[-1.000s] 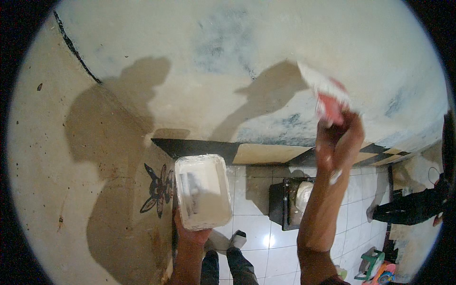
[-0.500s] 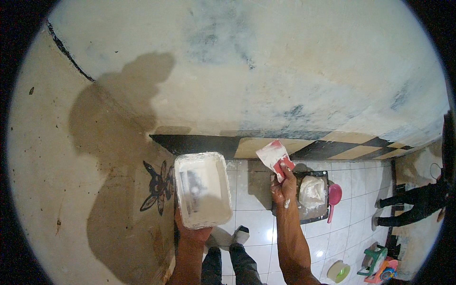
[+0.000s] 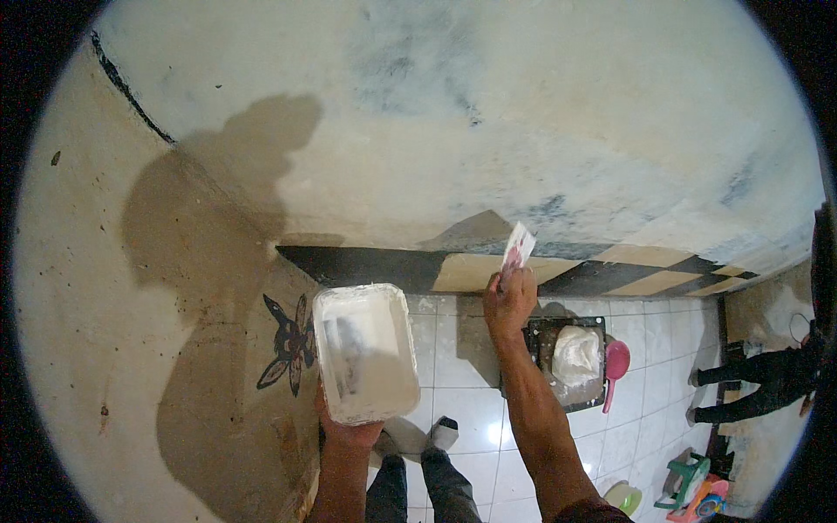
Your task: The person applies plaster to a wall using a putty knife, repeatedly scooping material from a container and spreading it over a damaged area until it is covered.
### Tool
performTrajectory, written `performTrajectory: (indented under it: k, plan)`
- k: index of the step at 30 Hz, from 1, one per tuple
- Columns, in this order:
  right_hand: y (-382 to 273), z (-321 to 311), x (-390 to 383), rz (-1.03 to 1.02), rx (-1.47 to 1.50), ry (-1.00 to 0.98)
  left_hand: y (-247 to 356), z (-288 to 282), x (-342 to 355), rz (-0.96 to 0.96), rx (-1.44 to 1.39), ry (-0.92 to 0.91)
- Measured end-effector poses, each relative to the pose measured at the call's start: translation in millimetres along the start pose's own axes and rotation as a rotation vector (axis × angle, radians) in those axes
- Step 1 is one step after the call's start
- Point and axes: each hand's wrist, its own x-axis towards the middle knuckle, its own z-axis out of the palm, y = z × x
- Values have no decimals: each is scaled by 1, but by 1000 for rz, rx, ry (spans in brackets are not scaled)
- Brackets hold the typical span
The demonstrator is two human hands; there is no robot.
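Note:
My left hand [image 3: 353, 432] grips the lower end of a pale rectangular plastic tub [image 3: 404, 357]. White paste coats the tub's inside and rim, and a dark smudge shows on its bottom. With my right hand [image 3: 512, 307] I hold a flat putty scraper [image 3: 518, 247] smeared with white, a little red showing through. The scraper is turned nearly edge-on, in front of the checkered band low on the wall [image 3: 523, 157]. Whether its blade touches the wall I cannot tell. Blue-grey patches mark the pale wall above.
On the tiled floor, a black tray [image 3: 542, 338] bears a white lump [image 3: 575, 356]. Beside it lies a pink dipper [image 3: 616, 362]. A green bowl [image 3: 624, 498] and a green stool [image 3: 690, 479] are at lower right. Another person [image 3: 754, 375] stands far right. The side wall [image 3: 200, 349] closes in left.
My right hand has moved up toward the wall, and the scraper has turned from showing its broad face to nearly edge-on. The tub has shifted slightly left in view.

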Motion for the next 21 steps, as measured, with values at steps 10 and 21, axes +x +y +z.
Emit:
performTrajectory:
  k: [10, 21]
  plan:
    - [19, 91, 22, -140, -32, 36, 7, -42, 2, 7, 123, 24]
    - [57, 115, -68, -503, 36, -235, 0, -46, 2, 55, 19, 110]
